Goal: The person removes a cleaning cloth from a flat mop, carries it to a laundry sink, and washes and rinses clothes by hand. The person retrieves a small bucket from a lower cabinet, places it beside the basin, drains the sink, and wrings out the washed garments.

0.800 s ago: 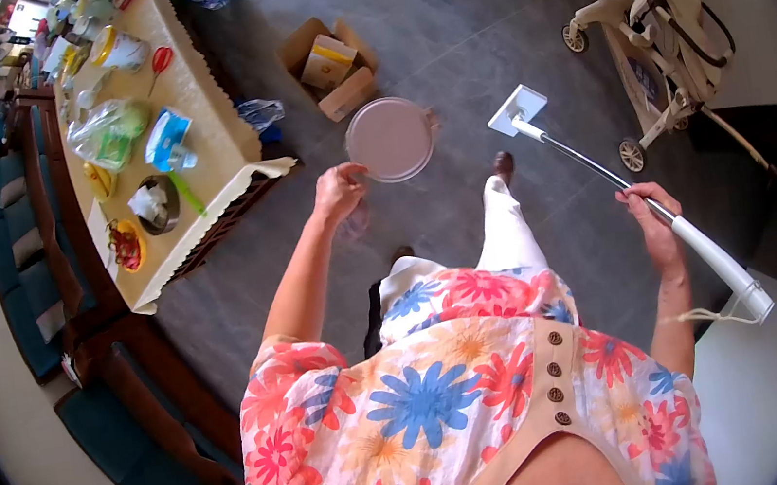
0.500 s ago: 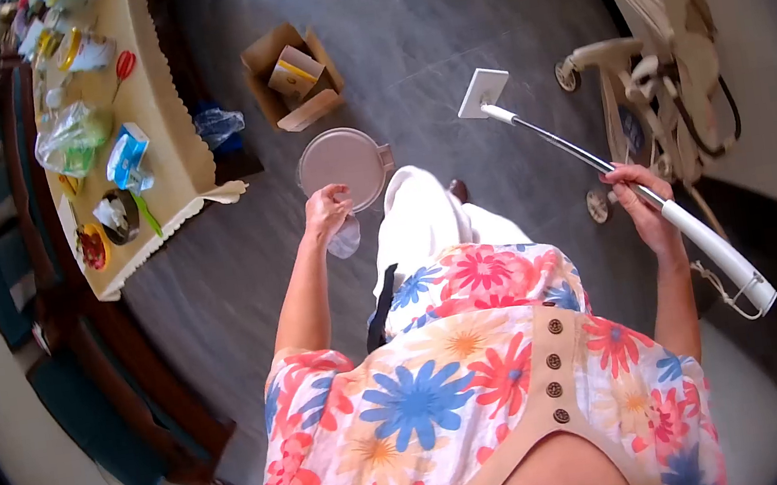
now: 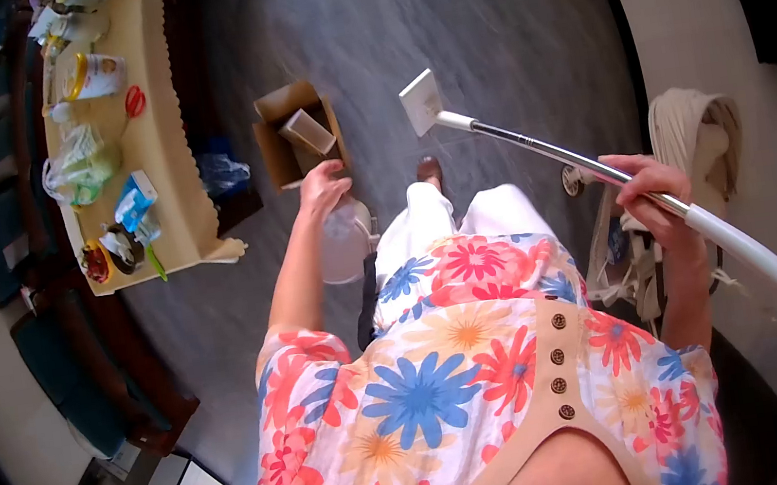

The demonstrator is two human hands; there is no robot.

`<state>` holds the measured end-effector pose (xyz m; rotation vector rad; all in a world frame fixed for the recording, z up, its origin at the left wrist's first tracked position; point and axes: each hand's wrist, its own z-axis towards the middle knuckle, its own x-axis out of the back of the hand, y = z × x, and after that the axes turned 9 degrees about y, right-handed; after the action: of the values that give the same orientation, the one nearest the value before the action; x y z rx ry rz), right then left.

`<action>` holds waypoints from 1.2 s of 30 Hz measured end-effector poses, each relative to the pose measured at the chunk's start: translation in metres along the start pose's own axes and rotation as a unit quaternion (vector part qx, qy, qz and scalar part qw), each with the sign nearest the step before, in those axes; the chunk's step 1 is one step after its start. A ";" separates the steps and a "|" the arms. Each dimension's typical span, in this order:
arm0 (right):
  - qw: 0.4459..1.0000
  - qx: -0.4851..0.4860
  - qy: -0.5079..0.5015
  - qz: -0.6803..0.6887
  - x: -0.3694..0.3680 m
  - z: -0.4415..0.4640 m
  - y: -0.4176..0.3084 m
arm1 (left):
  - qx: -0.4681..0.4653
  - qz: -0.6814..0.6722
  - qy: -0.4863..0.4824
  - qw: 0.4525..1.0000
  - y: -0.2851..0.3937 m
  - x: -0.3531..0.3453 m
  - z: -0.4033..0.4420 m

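My right hand [image 3: 654,193] is wrapped round the metal shaft of a long-handled cleaning tool [image 3: 538,146]. It has a flat white rectangular head, held up off to the left, and a thick white grip at the other end. My left hand [image 3: 325,190] is closed, fingers pinched on a thin translucent plastic piece [image 3: 343,217] that hangs below it; its exact kind is unclear. Beneath that hand is a round-lidded pale bin [image 3: 344,260], partly covered by the hand and plastic. Just beyond my left fingers stands an open cardboard box [image 3: 279,154] with a smaller box [image 3: 307,133] inside.
On the left, a cloth-covered table [image 3: 166,174] bears red scissors [image 3: 135,101], a tissue pack [image 3: 135,200], a tub [image 3: 97,75] and bags. A folded beige stroller [image 3: 694,143] stands at the right. A dark sofa [image 3: 62,374] lies at the left.
I have stepped forward, so the bin now lies closer to my legs. My left hand has come near the cardboard box. The tool's head has swung left and its shaft is raised.
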<state>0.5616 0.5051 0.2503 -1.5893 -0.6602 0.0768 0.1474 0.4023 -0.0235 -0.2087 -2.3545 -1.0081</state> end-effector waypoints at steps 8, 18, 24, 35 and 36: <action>0.987 0.111 -0.119 0.016 0.081 0.165 -0.035 | -0.096 0.151 0.063 0.982 0.153 -0.004 0.155; 0.959 0.172 -0.222 0.039 0.148 0.418 -0.080 | -0.144 0.039 0.181 0.972 0.324 0.024 0.246; 0.945 0.128 -0.283 0.104 0.127 0.568 -0.101 | -0.099 0.189 0.247 0.945 0.363 0.035 0.311; 0.956 0.068 -0.251 0.139 0.107 0.831 -0.185 | -0.137 0.172 0.127 0.967 0.492 0.151 0.535; 0.958 0.064 -0.231 0.158 0.107 0.851 -0.194 | -0.137 0.176 0.114 0.968 0.513 0.168 0.555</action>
<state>0.2173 1.3094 0.3396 -1.5493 -0.7346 0.7335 -0.0555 1.1430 0.0767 -0.5634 -1.8814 -1.1093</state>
